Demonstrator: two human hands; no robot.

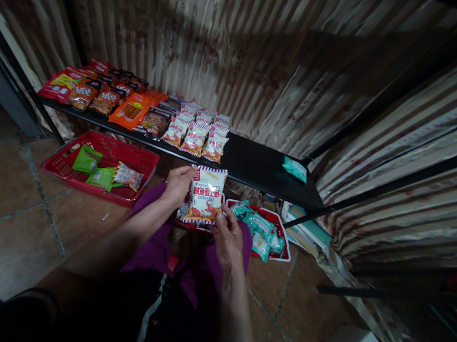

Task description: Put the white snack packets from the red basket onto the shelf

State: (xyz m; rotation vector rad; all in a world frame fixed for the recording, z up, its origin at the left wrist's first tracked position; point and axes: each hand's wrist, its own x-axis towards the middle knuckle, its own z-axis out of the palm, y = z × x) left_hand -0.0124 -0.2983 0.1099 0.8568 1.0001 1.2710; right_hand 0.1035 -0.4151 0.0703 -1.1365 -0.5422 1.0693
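**Two hands hold a snack packet up before a low shelf**

Seen from the wearer's head, looking down. A packet point(205, 195), white with red print and a striped top edge, is held upright in the air between both hands, just in front of a low black shelf point(255, 167) and above the person's lap. The left hand point(177, 182) has its fingers closed on the upper left edge. The right hand point(228, 239) pinches the lower right corner, thumb on the front.

The packet looks puffed with air, so it is probably very light, soft and crinkly, with a slick film skin. The contents are likely brittle, so squeezing the middle could crush them. The flat sealed seams at top and bottom, or the corners, look like the safest places to grip, much as the hands grip now.

On the shelf behind, matching packets point(194, 135) stand in neat rows, touching each other. Left of them lie orange packets point(133, 110). A lone teal packet point(295, 169) rests near the shelf's right end, well apart from the rows. On the tiled floor, a red basket point(64, 163) at left holds a few green packets, and a second basket point(285, 252) beside the right hand holds teal ones
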